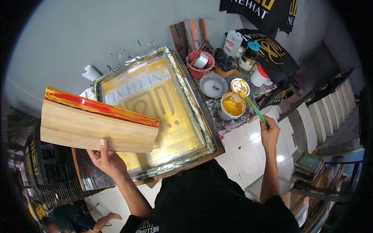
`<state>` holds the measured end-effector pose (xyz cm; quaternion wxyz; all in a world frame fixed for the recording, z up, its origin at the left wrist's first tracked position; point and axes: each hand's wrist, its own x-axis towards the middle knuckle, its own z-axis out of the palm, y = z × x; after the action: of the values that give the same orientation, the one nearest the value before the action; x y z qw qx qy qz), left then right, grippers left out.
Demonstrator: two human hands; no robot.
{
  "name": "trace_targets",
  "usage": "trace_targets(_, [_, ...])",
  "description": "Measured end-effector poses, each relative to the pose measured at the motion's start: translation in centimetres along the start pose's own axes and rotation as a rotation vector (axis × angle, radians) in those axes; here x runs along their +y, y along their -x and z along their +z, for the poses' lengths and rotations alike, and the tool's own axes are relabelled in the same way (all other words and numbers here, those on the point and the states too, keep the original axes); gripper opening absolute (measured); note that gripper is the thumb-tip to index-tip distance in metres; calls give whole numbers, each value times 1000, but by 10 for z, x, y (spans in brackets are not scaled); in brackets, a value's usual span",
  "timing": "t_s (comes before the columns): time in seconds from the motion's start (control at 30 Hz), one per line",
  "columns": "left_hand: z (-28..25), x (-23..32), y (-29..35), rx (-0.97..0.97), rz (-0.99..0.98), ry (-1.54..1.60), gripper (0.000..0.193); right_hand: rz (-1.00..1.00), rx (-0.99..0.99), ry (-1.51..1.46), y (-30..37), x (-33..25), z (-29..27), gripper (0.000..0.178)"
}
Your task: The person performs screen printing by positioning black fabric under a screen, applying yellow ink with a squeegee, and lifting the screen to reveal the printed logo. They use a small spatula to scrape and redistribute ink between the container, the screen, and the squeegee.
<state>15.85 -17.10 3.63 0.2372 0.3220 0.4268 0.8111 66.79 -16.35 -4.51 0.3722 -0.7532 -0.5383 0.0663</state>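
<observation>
My left hand (108,162) grips the lower edge of a wide squeegee (97,124), thumb on its pale wooden handle. Red and yellow ink coats the blade along its upper edge. The squeegee is held above the left part of a screen-printing frame (213,136), whose mesh has yellow ink and dark stencil shapes. Over to the right, my right hand (270,131) is closed round a slim green-handled stirring tool (258,111). Its far end is coated in yellow and reaches the rim of a white tub (225,115) of yellow ink (232,105).
Beside the frame, a cluttered stand holds a grey bowl (213,85), a red bucket (200,65), an ink-smeared lid (240,87), jars and a white bottle (233,42). Printed black cloth (268,52) hangs behind. A person (74,217) is at lower left; racks stand at right.
</observation>
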Motion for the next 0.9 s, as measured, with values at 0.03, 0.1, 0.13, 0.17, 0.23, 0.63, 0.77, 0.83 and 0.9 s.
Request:
trace_targets(0.03, [1, 0, 0, 7, -18, -8, 47, -19, 5, 8, 0, 7, 1, 24])
trace_targets(0.1, [3, -2, 2, 6, -8, 1, 48, -124, 22, 52, -3, 22, 7, 26])
trace_targets(0.13, [4, -3, 3, 9, -2, 5, 49, -209, 32, 89, -6, 28, 14, 27])
trace_targets(0.17, [6, -4, 5, -2, -3, 11, 49, -262, 29, 120, -8, 35, 18, 28])
trace_targets(0.23, [11, -5, 8, -18, 3, 22, 50, -221, -109, 275, -10, 47, 24, 29])
trace_targets(0.63, [44, -20, 23, -1, -101, 43, 46, -14, -242, 11, -19, 40, 9, 25])
trace_targets(0.77, [63, -30, 33, -55, -141, 113, 45, 2, -249, -54, -19, 44, 9, 26])
trace_targets(0.83, [72, -37, 37, -46, -195, 103, 45, 24, -255, -75, -17, 50, 11, 26])
trace_targets(0.9, [81, -44, 39, -28, -256, 64, 45, 57, -270, -99, -17, 57, 15, 26])
